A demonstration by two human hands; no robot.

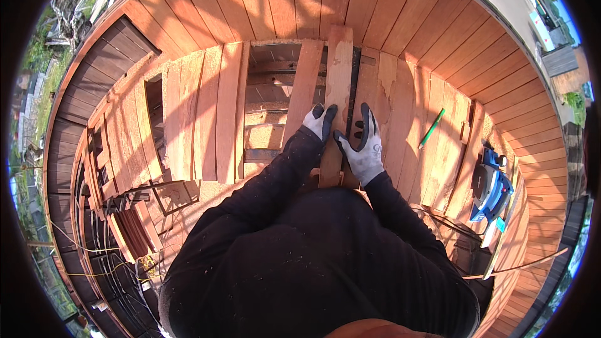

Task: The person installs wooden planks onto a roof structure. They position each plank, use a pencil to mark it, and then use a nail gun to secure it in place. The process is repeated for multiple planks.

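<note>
A long wooden board point(339, 69) lies lengthwise in front of me, its far end overlapping the finished planking. My left hand point(319, 122), in a grey glove with black fingertips, is closed on the board's left edge. On the other side, my right hand point(365, 150) wears a matching glove; its fingers are spread, with the thumb at the board's right edge. A dark narrow gap point(355, 78) runs along that right side. Left of the board, a loose plank point(305, 81) lies slanted across an opening.
A green pencil point(432, 128) rests on the planks to the right. Farther right sits a blue power tool point(491, 184). Left of centre, the opening point(266, 100) exposes framing below. Several loose boards point(181, 112) lie at left, above cables point(100, 272). Laid decking point(300, 0) curves around the far side.
</note>
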